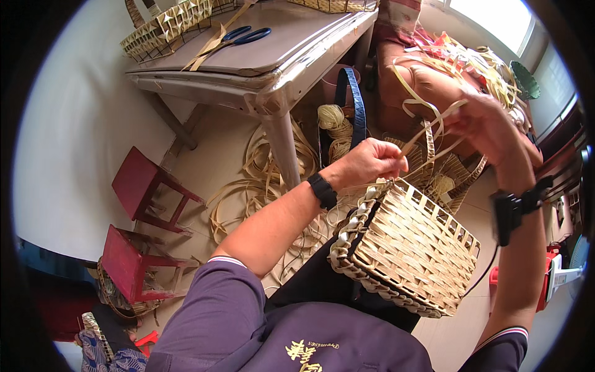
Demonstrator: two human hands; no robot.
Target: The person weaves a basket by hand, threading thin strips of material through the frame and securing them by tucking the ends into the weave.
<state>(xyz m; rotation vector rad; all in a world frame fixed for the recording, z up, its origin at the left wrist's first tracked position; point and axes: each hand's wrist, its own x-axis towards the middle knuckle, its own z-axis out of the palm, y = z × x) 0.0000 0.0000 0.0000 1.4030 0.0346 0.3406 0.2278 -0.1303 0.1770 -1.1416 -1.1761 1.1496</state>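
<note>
A pale woven basket [415,251] rests tilted over my lap, with its flat woven face up and a thicker braided edge on its left side. At its far corner my left hand [374,162] is closed, thumb and fingers pinching a narrow pale strip [421,141] close to the basket's frame. Farther right, my right hand [486,121] is raised above the basket and somewhat smeared by motion. Its fingers are closed around the strip, and loops of it hang between my two hands.
A table [297,40] ahead carries blue-handled scissors [245,38] and another woven basket [170,28]. Two red stools [137,183] stand left of coiled strips [251,201] on the floor. More strips [483,68] cover a brown seat at right. Beyond my hands are a cord ball [330,116] and more baskets.
</note>
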